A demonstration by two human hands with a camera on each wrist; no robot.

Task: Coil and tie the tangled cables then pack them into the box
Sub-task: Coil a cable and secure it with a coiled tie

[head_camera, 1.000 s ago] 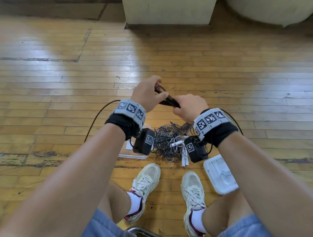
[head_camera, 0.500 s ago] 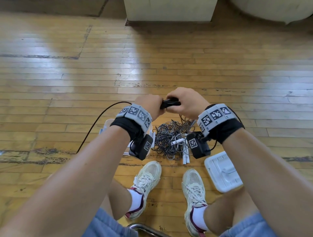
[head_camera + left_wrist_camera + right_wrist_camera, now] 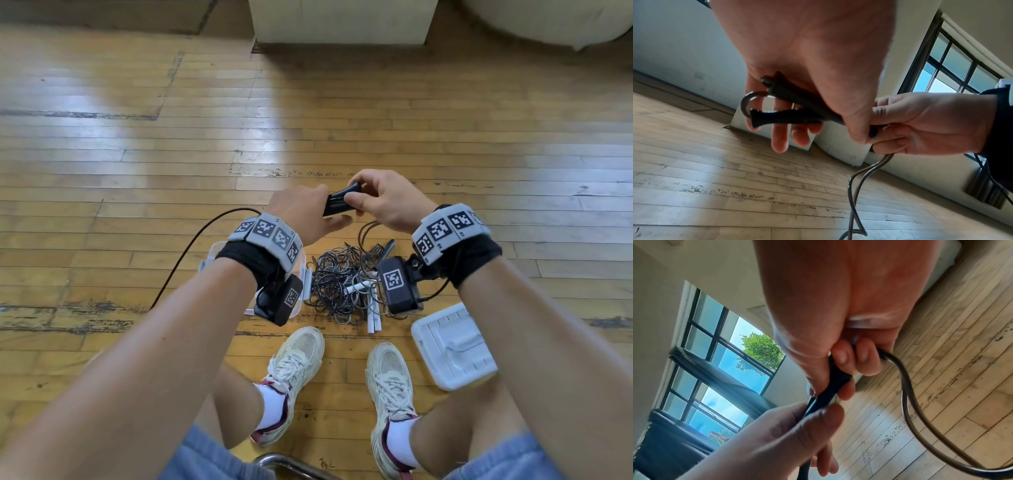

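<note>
My left hand (image 3: 308,214) and right hand (image 3: 376,200) hold a short black cable bundle (image 3: 339,204) between them, above the floor. In the left wrist view my left hand (image 3: 813,116) grips the bundle with a black strap (image 3: 785,114) across it, and a grey cable (image 3: 856,178) hangs down from it. My right hand (image 3: 840,356) pinches the other end of the bundle (image 3: 828,386), where the grey cable (image 3: 906,394) loops out. A tangled pile of cables (image 3: 337,284) lies on the floor below. The clear box (image 3: 219,248) sits under my left wrist, mostly hidden.
A white lid (image 3: 452,346) lies on the wooden floor right of my shoes (image 3: 294,363). A thin black lead (image 3: 190,250) curves across the floor at the left. A pale cabinet (image 3: 342,20) stands at the far edge.
The left hand has dropped and the right hand has risen. The bundle, tilted a second ago, now lies nearly level between them, and the hands have closed in on it.
</note>
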